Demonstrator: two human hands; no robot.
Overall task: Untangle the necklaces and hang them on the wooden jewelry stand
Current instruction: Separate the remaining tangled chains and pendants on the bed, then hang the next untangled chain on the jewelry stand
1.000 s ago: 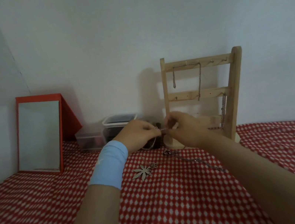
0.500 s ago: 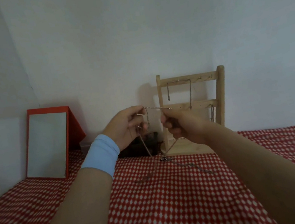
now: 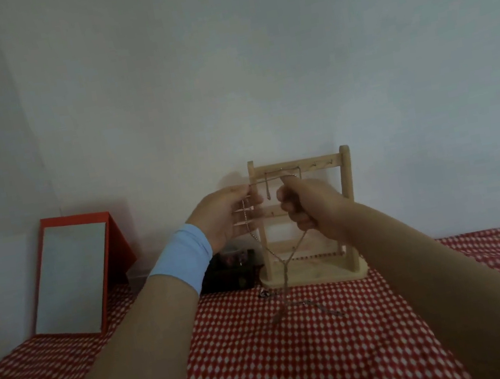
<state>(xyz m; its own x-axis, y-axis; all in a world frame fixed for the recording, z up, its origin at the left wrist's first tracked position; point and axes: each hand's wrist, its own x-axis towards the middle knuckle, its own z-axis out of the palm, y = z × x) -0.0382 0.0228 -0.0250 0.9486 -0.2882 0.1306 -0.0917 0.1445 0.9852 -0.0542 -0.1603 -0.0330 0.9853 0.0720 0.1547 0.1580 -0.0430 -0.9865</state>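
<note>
A thin silver necklace (image 3: 284, 271) is stretched between my two hands, raised in front of the wooden jewelry stand (image 3: 352, 205). My left hand (image 3: 225, 218) pinches one end of the chain. My right hand (image 3: 306, 204) pinches the other end. The chain droops in a V below my hands, with its pendant hanging just above the cloth. One chain (image 3: 267, 186) hangs from the stand's top bar. Another necklace (image 3: 314, 302) lies on the red checked cloth in front of the stand.
A red-framed mirror (image 3: 71, 275) leans at the back left. A dark box (image 3: 228, 272) sits left of the stand's base. The red and white checked cloth (image 3: 272, 367) covers the surface; a white wall stands close behind.
Both hands rose from the cloth with the necklace, lifting its star pendant off the table, and now hold the chain level with the stand's top bar.
</note>
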